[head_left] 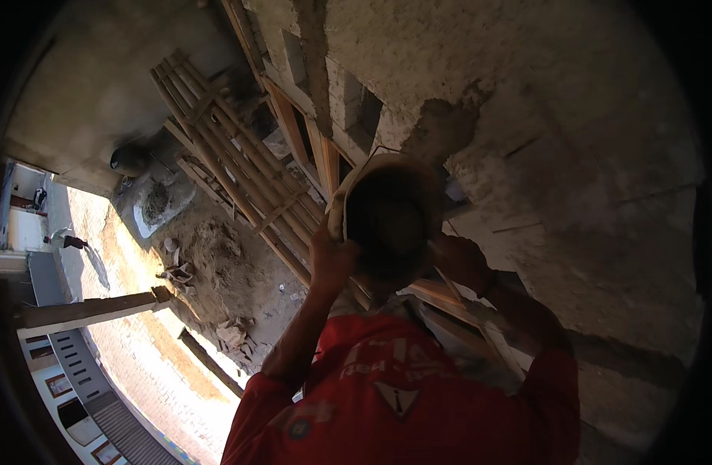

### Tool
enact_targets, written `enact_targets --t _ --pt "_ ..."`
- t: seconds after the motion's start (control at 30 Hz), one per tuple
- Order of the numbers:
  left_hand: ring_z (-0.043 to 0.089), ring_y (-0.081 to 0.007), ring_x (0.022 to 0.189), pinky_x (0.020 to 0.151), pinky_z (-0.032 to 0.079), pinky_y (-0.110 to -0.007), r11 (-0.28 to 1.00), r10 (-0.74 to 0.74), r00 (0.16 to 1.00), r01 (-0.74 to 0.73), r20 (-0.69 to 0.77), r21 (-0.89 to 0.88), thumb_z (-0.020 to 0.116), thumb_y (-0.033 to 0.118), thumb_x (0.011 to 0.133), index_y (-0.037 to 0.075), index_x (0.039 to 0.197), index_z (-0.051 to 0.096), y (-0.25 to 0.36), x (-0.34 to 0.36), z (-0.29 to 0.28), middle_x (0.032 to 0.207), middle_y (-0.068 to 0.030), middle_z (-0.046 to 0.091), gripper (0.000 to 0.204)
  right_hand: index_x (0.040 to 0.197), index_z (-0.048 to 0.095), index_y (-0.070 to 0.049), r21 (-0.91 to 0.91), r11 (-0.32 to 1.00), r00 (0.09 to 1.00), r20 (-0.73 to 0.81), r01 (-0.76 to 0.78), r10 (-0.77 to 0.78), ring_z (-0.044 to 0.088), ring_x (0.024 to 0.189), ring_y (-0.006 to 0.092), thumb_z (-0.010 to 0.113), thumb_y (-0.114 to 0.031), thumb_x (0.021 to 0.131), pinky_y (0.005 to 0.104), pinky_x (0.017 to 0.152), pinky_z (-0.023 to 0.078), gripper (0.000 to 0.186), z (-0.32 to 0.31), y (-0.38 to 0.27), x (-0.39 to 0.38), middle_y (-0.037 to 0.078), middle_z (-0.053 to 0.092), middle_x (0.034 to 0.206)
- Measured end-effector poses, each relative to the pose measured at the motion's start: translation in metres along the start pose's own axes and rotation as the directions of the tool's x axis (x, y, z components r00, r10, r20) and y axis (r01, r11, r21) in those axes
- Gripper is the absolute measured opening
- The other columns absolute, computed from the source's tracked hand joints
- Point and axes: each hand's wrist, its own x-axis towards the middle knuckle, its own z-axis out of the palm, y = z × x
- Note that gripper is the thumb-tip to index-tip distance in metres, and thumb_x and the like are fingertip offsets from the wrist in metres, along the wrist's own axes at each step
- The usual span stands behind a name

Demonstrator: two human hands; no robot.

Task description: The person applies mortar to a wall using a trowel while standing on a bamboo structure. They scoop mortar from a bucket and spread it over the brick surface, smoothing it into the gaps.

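Observation:
A bucket with a pale outside and a thin wire handle is held up in front of my chest. Its mouth faces me, and the inside is too dark to tell what it contains. My left hand is closed on the bucket's left side. On the opposite side my right hand grips it, its fingers partly lost in shadow. Just beyond the bucket stands a rough wall with a damp dark patch of mortar.
A bamboo ladder-like platform slants below to the left, beside wooden frames. Lower down lie a heap of sand and torn bags. A beam crosses at left; a distant person is out in the sunlit yard.

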Motion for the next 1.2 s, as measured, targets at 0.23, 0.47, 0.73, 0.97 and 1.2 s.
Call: enact_targets --t 0.23,0.47,0.73,0.97,1.2 --pt "0.065 -0.0147 0.087 0.078 0.053 -0.029 0.982 -0.010 0.989 -0.018 -0.148 -0.186 0.059 0.000 0.073 -0.003 0.126 0.059 -0.028 0.003 -0.024 0.099 -0.0082 0.068 0.053 0.113 0.061 -0.004 0.207 0.969 0.988 0.104 -0.135 0.115 0.069 0.087 0.0349 0.073 -0.022 0.083 0.0436 0.077 0.054 0.037 -0.110 -0.058 0.010 0.018 0.066 0.105" --pt "0.062 -0.0129 0.086 0.078 0.052 -0.028 0.992 0.046 0.958 -0.078 -0.283 -0.103 0.057 0.001 0.074 -0.004 0.121 0.059 -0.026 -0.001 -0.055 0.099 -0.0067 0.067 0.047 0.120 0.059 0.000 0.419 0.906 0.983 0.134 0.062 -0.129 0.067 0.083 0.0230 0.080 -0.024 0.078 0.0375 0.075 0.053 0.053 -0.211 -0.096 0.013 0.013 0.068 0.095" --pt "0.064 -0.0154 0.090 0.082 0.053 -0.030 0.998 -0.067 0.950 0.062 -0.306 -0.027 0.053 0.001 0.073 -0.006 0.126 0.057 -0.022 -0.005 -0.063 0.105 -0.0096 0.067 0.054 0.133 0.053 0.009 0.443 0.860 0.905 -0.205 -0.254 0.373 0.063 0.074 0.0114 0.064 -0.029 0.097 0.0250 0.062 0.052 0.054 -0.227 0.034 0.020 0.007 0.065 0.091" --pt "0.065 -0.0195 0.101 0.090 0.052 -0.032 0.990 -0.069 0.966 0.035 -0.251 -0.139 0.053 0.000 0.071 -0.006 0.132 0.053 -0.048 -0.006 -0.066 0.113 -0.0121 0.066 0.062 0.134 0.052 0.009 0.281 0.898 0.810 -0.398 -0.338 0.430 0.059 0.068 0.0103 0.064 -0.031 0.097 0.0275 0.061 0.051 0.056 -0.279 -0.031 0.005 0.007 0.063 0.087" --pt "0.068 -0.0194 0.093 0.084 0.054 -0.033 0.998 -0.066 0.986 0.065 -0.151 -0.016 0.057 0.000 0.071 -0.002 0.134 0.055 -0.034 -0.005 -0.038 0.105 -0.0125 0.070 0.063 0.133 0.057 -0.006 0.125 0.988 0.961 0.272 -0.089 0.052 0.062 0.091 0.0240 0.063 -0.014 0.088 0.0373 0.072 0.054 0.046 -0.139 -0.039 0.018 0.016 0.059 0.107"
